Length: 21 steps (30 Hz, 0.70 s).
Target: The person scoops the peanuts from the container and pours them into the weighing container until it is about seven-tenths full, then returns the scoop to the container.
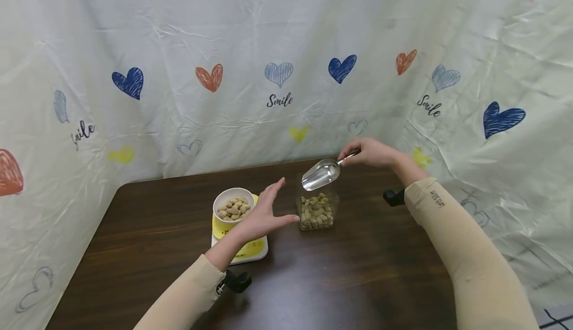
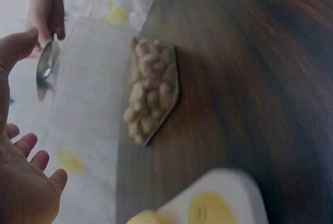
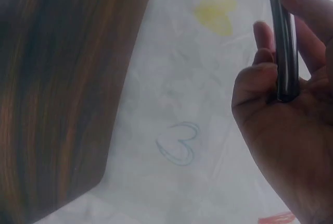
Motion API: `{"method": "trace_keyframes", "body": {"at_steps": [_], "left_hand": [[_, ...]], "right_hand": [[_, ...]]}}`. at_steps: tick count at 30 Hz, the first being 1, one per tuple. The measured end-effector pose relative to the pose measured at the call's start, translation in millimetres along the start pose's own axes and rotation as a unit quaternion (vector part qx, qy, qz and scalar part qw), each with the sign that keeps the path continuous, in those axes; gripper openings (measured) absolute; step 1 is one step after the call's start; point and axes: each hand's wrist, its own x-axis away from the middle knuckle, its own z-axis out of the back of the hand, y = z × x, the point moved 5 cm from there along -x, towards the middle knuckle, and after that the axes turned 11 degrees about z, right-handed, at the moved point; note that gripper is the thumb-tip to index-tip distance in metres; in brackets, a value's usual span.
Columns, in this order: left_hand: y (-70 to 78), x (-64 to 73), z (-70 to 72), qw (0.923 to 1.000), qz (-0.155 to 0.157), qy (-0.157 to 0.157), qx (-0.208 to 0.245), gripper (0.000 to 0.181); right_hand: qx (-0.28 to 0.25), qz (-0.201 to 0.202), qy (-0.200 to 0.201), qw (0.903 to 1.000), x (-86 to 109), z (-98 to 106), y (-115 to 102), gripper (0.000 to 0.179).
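Observation:
My right hand (image 1: 369,153) grips the handle (image 3: 285,47) of a shiny metal scoop (image 1: 321,173), whose bowl hangs over the mouth of a clear plastic container (image 2: 93,78). Peanuts in their shells (image 1: 317,213) fill the lower part of that container. The scoop's bowl looks bare in the head view. My left hand (image 1: 264,213) is spread, thumb apart from the fingers, just left of the container and holding nothing. Behind it, a white bowl (image 1: 217,205) with more peanuts (image 1: 235,209) sits on a yellow and white kitchen scale (image 1: 256,250), partly hidden by the left hand and wrist.
Everything stands on a dark wooden table (image 1: 147,240). A white curtain (image 1: 250,136) printed with hearts hangs close behind the table's back edge and along both sides. Each wrist wears a black strap device (image 1: 237,281).

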Motion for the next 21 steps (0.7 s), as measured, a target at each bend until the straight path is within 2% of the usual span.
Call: {"method": "trace_keyframes", "body": {"at_steps": [4,8,13,21], "left_hand": [[-0.7,-19.4,-20.1,0.9998,0.015,-0.006,0.008,0.114],[-5.5,-34.6,-31.4,0.9992,0.036,-0.010,0.016,0.121],[-10.7,-45.4,-35.2,0.9982,0.054,-0.014,0.023,0.125],[-10.7,-56.2,-32.8,0.9985,0.044,-0.030,0.016,0.124]], "right_hand": [[0.006,0.003,-0.014,0.9999,-1.3,-4.3,4.2,0.018],[0.011,0.006,-0.023,0.9997,-5.3,-11.5,-0.9,0.015],[0.028,0.005,-0.038,0.9989,-12.2,-19.3,-8.6,0.014],[0.070,0.018,-0.068,0.9950,-25.4,-27.9,-15.0,0.010]]}}
